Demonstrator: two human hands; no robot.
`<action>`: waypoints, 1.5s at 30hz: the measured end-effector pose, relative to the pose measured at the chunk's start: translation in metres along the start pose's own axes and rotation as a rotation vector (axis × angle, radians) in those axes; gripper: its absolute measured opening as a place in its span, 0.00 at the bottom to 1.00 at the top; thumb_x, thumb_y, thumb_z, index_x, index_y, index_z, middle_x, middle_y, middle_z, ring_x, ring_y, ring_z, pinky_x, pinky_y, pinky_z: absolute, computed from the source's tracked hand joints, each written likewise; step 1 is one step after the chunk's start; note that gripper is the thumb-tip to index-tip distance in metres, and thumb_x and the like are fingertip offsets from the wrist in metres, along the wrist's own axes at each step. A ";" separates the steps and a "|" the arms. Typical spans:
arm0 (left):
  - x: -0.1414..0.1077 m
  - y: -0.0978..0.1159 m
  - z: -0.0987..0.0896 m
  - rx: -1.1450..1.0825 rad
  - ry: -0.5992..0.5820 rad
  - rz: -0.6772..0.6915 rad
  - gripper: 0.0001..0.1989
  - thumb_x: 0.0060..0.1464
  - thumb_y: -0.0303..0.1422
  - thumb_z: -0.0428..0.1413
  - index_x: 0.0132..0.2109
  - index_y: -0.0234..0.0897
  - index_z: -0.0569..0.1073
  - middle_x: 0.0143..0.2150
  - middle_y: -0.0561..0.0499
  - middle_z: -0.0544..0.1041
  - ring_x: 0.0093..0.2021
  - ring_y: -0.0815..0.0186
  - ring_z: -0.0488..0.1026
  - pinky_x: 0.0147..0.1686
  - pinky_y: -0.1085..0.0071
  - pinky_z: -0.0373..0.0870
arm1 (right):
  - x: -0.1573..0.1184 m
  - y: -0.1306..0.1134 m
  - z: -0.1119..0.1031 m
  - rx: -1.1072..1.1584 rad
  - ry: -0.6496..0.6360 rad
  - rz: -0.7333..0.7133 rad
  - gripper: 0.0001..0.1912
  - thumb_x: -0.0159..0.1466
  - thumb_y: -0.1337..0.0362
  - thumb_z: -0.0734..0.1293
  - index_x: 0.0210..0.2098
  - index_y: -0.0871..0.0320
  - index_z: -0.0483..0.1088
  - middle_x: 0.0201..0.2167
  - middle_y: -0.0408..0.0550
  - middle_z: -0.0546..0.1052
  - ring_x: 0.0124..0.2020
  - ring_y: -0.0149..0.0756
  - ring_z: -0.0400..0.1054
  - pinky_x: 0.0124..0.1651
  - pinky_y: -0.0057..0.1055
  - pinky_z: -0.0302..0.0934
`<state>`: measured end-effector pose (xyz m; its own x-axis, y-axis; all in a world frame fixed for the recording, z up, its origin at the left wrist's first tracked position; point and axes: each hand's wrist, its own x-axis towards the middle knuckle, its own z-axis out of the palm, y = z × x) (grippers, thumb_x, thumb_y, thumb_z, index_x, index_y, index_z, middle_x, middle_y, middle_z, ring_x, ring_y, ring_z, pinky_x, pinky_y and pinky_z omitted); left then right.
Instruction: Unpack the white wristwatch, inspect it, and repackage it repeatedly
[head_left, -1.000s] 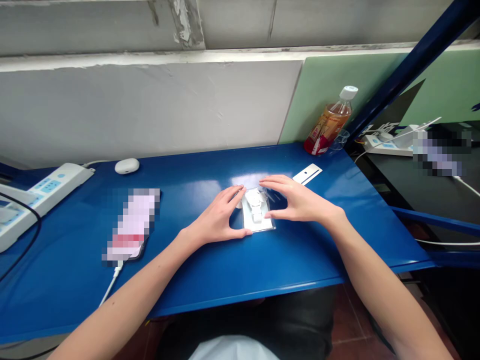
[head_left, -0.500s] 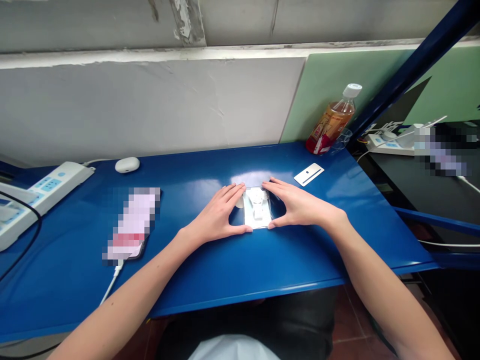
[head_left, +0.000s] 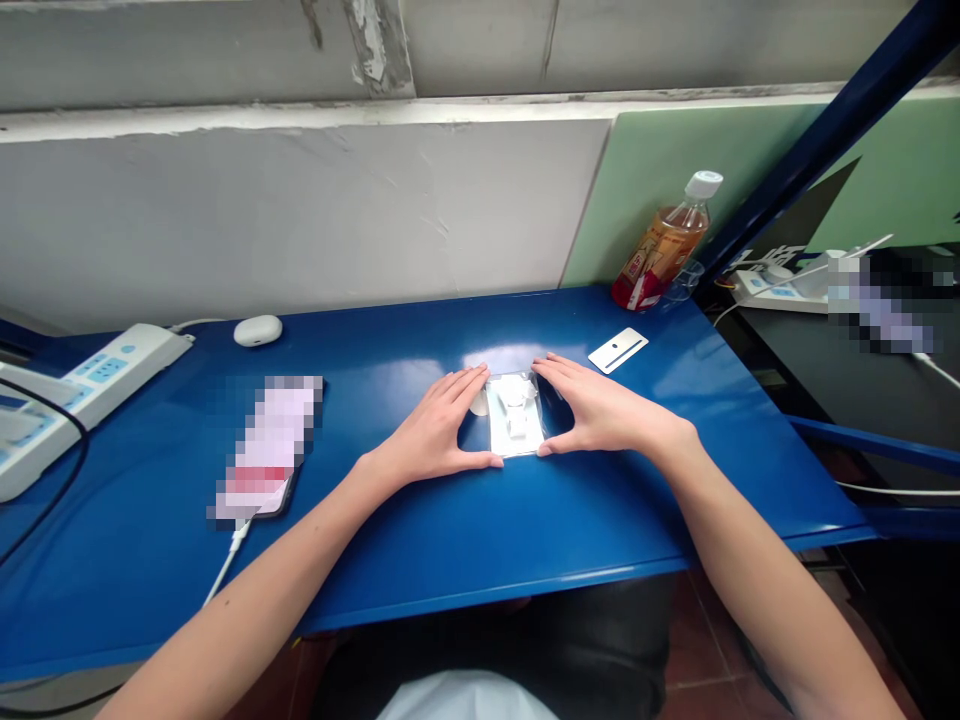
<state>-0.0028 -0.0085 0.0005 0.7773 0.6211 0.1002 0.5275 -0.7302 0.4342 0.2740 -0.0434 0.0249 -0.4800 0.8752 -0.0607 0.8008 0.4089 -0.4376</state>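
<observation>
A small clear plastic packet (head_left: 515,425) with white parts inside lies flat on the blue table (head_left: 450,530), near its middle. My left hand (head_left: 435,435) rests on the table at the packet's left edge, thumb and fingers spread around that side. My right hand (head_left: 600,412) rests at the packet's right edge in the same way, thumb at the near corner and fingers at the far corner. Both hands touch the packet's sides without lifting it. A small white round piece (head_left: 479,402) lies just under my left fingertips.
A white card (head_left: 617,350) lies behind my right hand. A drink bottle (head_left: 664,245) stands at the back right. A phone on a cable (head_left: 266,450), white earbud case (head_left: 257,330) and power strip (head_left: 75,390) are to the left. A blue frame bar (head_left: 817,130) rises at right.
My right hand came down from above the packet to its right edge on the table. The packet was straightened and now lies flat between both hands.
</observation>
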 end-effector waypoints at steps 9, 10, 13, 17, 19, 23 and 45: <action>0.000 0.000 0.001 -0.001 -0.007 -0.028 0.57 0.49 0.62 0.60 0.72 0.31 0.49 0.73 0.31 0.53 0.73 0.45 0.50 0.69 0.48 0.50 | -0.001 0.005 0.000 -0.008 -0.010 0.004 0.58 0.51 0.42 0.75 0.71 0.63 0.52 0.71 0.64 0.55 0.72 0.58 0.47 0.70 0.53 0.51; 0.000 0.000 0.001 -0.001 -0.006 -0.029 0.56 0.49 0.62 0.60 0.72 0.31 0.50 0.73 0.31 0.54 0.73 0.45 0.51 0.69 0.48 0.51 | -0.001 0.006 0.001 -0.012 -0.012 0.002 0.58 0.51 0.42 0.75 0.71 0.63 0.52 0.71 0.64 0.55 0.72 0.58 0.47 0.70 0.53 0.51; 0.000 0.000 0.001 0.000 0.003 -0.032 0.55 0.49 0.61 0.60 0.72 0.33 0.50 0.72 0.32 0.54 0.72 0.45 0.51 0.69 0.47 0.51 | -0.001 0.006 0.002 -0.014 -0.017 -0.001 0.58 0.51 0.43 0.76 0.71 0.64 0.53 0.71 0.64 0.56 0.72 0.58 0.47 0.70 0.53 0.51; 0.000 -0.001 0.003 0.006 0.009 -0.031 0.55 0.49 0.62 0.60 0.72 0.33 0.50 0.72 0.32 0.54 0.72 0.45 0.51 0.69 0.48 0.51 | -0.001 0.005 0.001 0.007 -0.015 0.000 0.57 0.51 0.44 0.76 0.71 0.63 0.53 0.71 0.63 0.56 0.72 0.59 0.47 0.70 0.55 0.51; -0.001 -0.001 0.003 0.004 0.010 -0.029 0.55 0.49 0.62 0.60 0.72 0.33 0.50 0.73 0.33 0.54 0.72 0.45 0.51 0.69 0.47 0.51 | 0.000 0.004 0.000 0.010 -0.024 0.007 0.58 0.51 0.45 0.76 0.71 0.63 0.52 0.71 0.63 0.55 0.72 0.59 0.46 0.70 0.54 0.50; -0.001 0.000 0.003 -0.002 0.016 -0.028 0.55 0.49 0.61 0.60 0.73 0.35 0.49 0.73 0.33 0.54 0.72 0.44 0.51 0.69 0.46 0.52 | 0.000 0.002 -0.002 0.031 -0.036 0.007 0.59 0.51 0.46 0.76 0.72 0.64 0.50 0.72 0.62 0.54 0.73 0.56 0.46 0.71 0.50 0.50; -0.002 0.005 -0.004 0.007 -0.012 -0.023 0.45 0.58 0.46 0.57 0.73 0.32 0.47 0.74 0.33 0.51 0.73 0.45 0.49 0.69 0.47 0.52 | 0.001 0.002 -0.010 0.003 0.100 -0.061 0.32 0.62 0.54 0.71 0.62 0.58 0.67 0.58 0.59 0.74 0.60 0.56 0.67 0.60 0.50 0.64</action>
<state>-0.0027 -0.0126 0.0061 0.7688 0.6345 0.0792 0.5478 -0.7175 0.4302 0.2790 -0.0392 0.0333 -0.4894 0.8703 0.0558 0.7702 0.4614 -0.4403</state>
